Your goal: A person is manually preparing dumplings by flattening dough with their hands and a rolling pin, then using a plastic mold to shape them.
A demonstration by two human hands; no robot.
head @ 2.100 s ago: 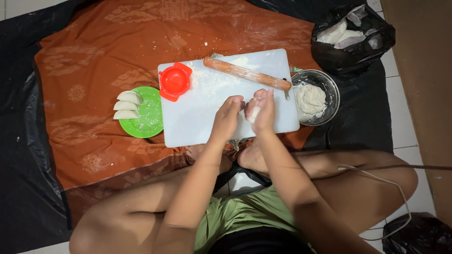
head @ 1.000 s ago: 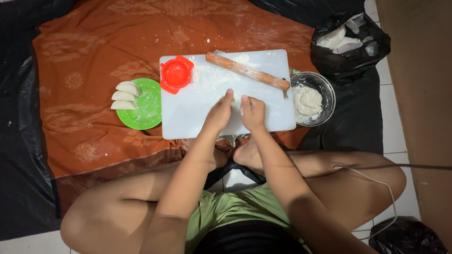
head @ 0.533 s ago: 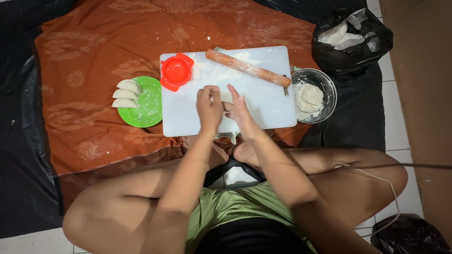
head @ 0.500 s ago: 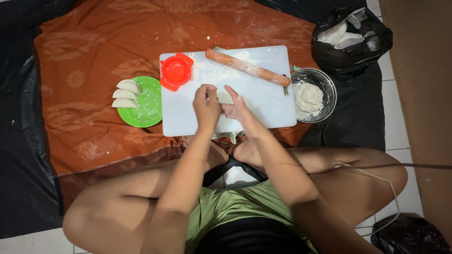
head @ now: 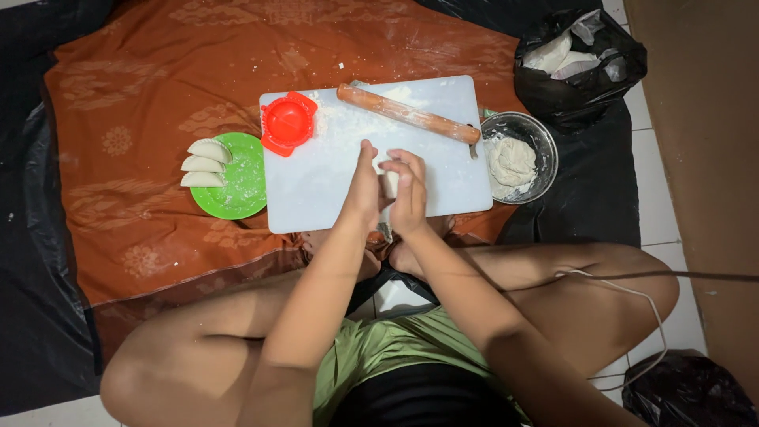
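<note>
moved: both hands back from board's right edge to its near-centre | fingers: left hand [head: 362,190] and right hand [head: 407,194] palm to palm, fingers straight, pressing a pale dough piece [head: 389,184], mostly hidden, probably being rolled | around: white cutting board [head: 316,190] under, rolling pin [head: 407,115] beyond, dough bowl [head: 545,150] right

The hands [head: 387,190] hide most of a pale dough piece [head: 389,183] between them
</note>
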